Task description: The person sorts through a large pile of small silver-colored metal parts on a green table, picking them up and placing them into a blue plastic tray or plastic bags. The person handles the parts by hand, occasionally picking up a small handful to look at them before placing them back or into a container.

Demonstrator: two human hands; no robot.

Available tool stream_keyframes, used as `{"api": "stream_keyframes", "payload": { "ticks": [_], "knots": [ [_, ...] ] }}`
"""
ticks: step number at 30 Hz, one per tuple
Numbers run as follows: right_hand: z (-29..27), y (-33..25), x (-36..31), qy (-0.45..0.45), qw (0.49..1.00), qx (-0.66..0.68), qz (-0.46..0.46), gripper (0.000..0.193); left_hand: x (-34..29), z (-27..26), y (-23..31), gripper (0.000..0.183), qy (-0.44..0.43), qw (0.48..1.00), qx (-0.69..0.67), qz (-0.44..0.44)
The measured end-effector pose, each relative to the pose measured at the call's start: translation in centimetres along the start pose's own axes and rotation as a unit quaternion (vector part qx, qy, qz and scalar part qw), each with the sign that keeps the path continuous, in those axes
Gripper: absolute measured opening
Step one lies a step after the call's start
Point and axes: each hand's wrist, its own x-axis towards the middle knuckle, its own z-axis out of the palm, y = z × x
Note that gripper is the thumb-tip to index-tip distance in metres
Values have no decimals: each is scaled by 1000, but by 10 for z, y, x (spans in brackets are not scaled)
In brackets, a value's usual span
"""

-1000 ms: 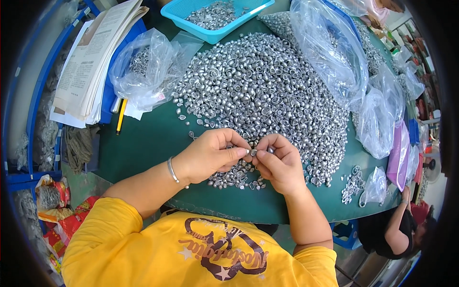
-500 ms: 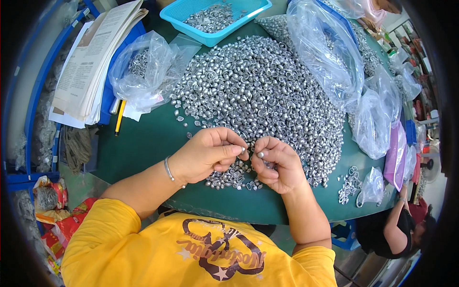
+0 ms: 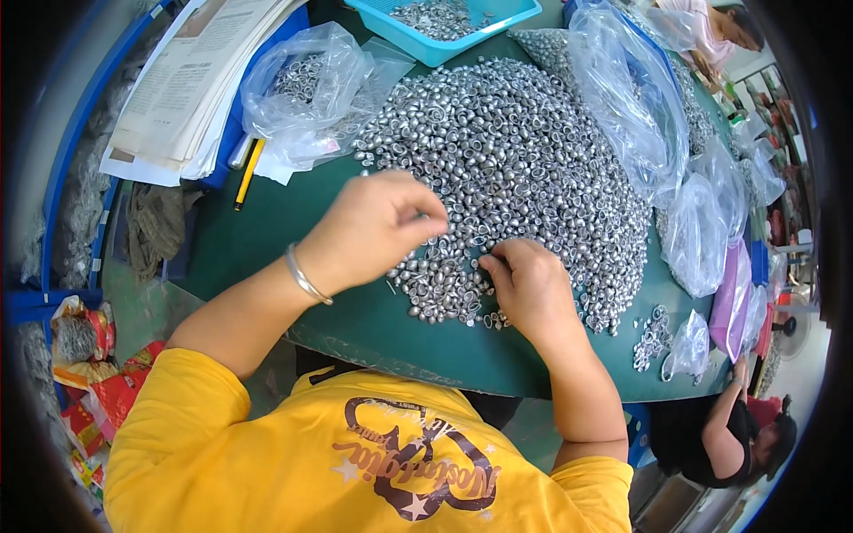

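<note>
A broad heap of small silver-grey metal pieces (image 3: 524, 160), some rounded and some ring-like, covers the middle of the green table (image 3: 355, 338). My left hand (image 3: 378, 226), with a silver bangle (image 3: 306, 277) at its wrist, is raised over the heap's left edge. Its thumb and fingers are curled toward each other; whatever lies between them does not show. At the near side of the heap my right hand (image 3: 533, 282) reaches down among the pieces, thumb and forefinger close together. The back of the hand hides what those fingertips hold.
A turquoise basket (image 3: 440, 44) with more pieces stands at the back. Plastic bags (image 3: 306, 75), papers (image 3: 195, 80) and a yellow pencil (image 3: 250, 175) lie left. More bags (image 3: 697, 231) and a small cluster of rings (image 3: 653, 339) lie right. Co-workers (image 3: 729, 435) are at the right.
My hands have moved apart: the left went up and away from me, the right turned down into the pieces. The small rounded pieces seen at the fingertips earlier no longer show. The view shifted slightly.
</note>
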Motion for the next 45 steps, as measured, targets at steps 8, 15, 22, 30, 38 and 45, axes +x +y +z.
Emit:
{"api": "stream_keyframes", "payload": {
  "ticks": [8, 15, 22, 30, 38, 45],
  "knots": [
    [-19, 5, -9, -165, 691, 636, 302, 20, -13, 38, -22, 9, -58, 979, 132, 145],
    [-9, 12, -21, -171, 521, 806, 225, 20, -11, 30, -19, 9, -54, 974, -221, -8],
    [1, -9, -18, 16, 994, 99, 37, 10, -4, 13, -22, 11, -62, 740, -621, -252],
    [3, -14, -16, -8, 998, 62, 11, 11, -5, 6, -17, 4, -36, 981, -181, -57],
    [3, -4, -20, 23, 984, 178, 14, 17, -17, 14, -25, 12, -109, 986, 98, 75],
    [1, -4, -23, 17, 985, 162, 48, 14, -11, 1, -27, 12, -101, 989, 84, 68]
  ]
}}
